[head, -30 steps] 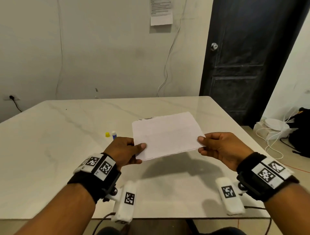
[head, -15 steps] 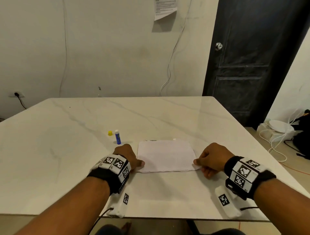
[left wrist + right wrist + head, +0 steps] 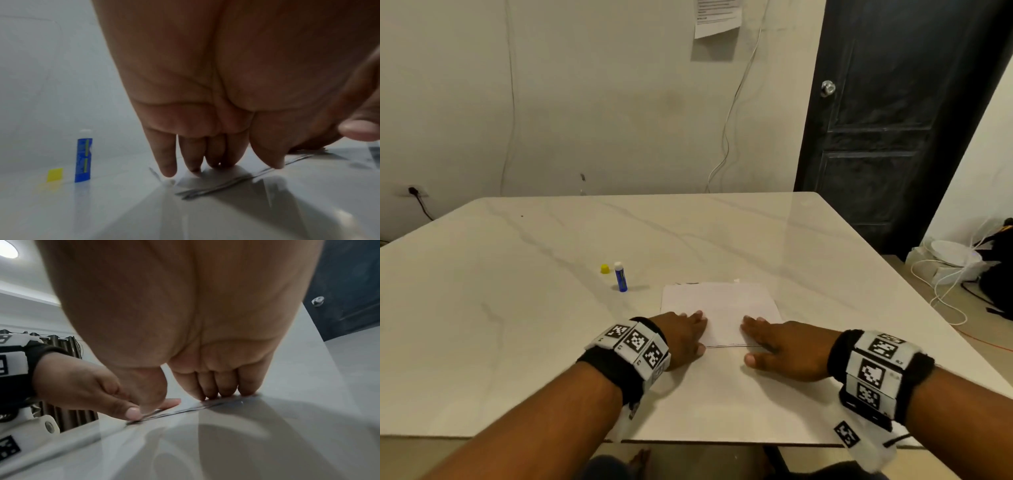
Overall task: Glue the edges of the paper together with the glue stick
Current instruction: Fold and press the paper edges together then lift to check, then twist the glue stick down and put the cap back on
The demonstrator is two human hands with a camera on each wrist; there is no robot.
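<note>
A folded white paper lies flat on the marble table, near the front edge. My left hand presses its near-left part with straight fingers. My right hand presses the near-right part the same way, fingertips on the paper's edge. Neither hand holds anything. A blue glue stick stands upright and uncapped to the left of the paper, also in the left wrist view. Its yellow cap sits just left of it.
Bare tabletop stretches to the left and behind the paper. A dark door stands at the back right. Cables and a white object lie on the floor to the right of the table.
The paper went from held up in the air to lying on the table. Both hands let go of its side edges, moved inward and now press flat on it.
</note>
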